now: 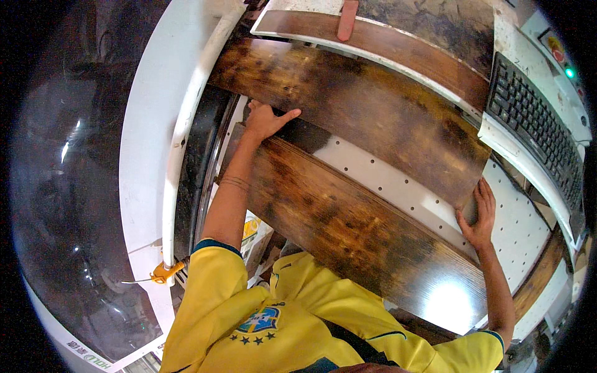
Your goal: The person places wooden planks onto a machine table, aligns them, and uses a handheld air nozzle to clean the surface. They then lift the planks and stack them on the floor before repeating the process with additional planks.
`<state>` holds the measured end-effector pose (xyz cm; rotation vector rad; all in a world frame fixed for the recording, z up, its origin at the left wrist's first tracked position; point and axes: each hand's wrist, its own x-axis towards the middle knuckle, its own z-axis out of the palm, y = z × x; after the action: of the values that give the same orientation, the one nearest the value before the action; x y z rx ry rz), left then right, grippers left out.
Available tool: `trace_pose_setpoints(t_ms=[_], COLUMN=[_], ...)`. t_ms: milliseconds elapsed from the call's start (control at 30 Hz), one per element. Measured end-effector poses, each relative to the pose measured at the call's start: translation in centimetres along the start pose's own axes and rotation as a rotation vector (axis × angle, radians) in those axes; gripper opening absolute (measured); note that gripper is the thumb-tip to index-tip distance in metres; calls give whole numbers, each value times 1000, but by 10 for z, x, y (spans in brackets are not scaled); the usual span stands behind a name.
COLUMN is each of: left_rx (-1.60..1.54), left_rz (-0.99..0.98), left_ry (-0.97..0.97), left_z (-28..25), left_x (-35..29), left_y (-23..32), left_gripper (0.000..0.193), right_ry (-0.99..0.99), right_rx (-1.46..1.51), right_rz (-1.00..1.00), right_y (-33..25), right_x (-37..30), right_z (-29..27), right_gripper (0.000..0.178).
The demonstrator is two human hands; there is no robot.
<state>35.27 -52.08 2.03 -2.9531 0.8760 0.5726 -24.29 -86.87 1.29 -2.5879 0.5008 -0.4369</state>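
A long dark-brown wooden board with burnt-looking grain lies slantwise across a white perforated worktop. My left hand grips its near edge toward the left end, thumb stretched along the edge and fingertips partly hidden. At the right end, my right hand holds the same board by its near corner, with long fingers against the end edge and the thumb apart. Closer to my body lies a second brown board, apart from the first, with glare on its right end.
Beyond the boards runs a white-edged ledge with a brown strip and a red-brown flat piece. A black keyboard sits at the right, near a lit green button. A white curved rail and an orange-handled tool are at left.
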Motion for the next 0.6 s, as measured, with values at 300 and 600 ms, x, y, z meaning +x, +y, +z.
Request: trace_pose_setpoints(t_ms=[300, 600], left_rx=[57, 75], left_rz=[39, 54], left_ry=[114, 154], left_z=[8, 18], left_x=[2, 7], left_y=[-6, -11], left_gripper=[118, 105], right_ry=[7, -7], right_rx=[-79, -151], right_rz=[44, 96], right_y=[-8, -7], right_x=[0, -5], right_z=[-2, 4], right_gripper=[73, 77])
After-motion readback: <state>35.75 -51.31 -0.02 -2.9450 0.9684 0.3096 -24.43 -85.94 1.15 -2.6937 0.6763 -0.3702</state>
